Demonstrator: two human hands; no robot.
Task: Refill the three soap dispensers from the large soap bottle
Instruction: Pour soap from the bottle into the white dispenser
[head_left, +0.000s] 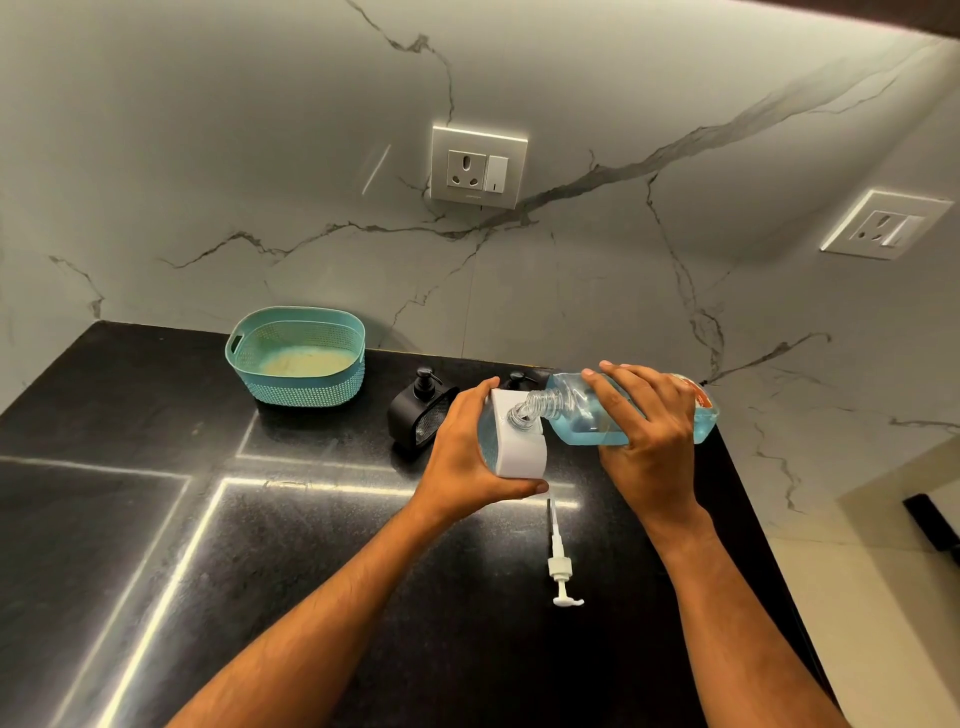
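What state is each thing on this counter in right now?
Large soap bottle: uncapped, tipped on its side, neck at the dispenser's opening.
White dispenser: open, pump removed.
White pump: lying on the counter.
Black dispenser: pump on.
Teal basket: upright.
Left hand: grips the white dispenser.
Right hand: grips the bottle.
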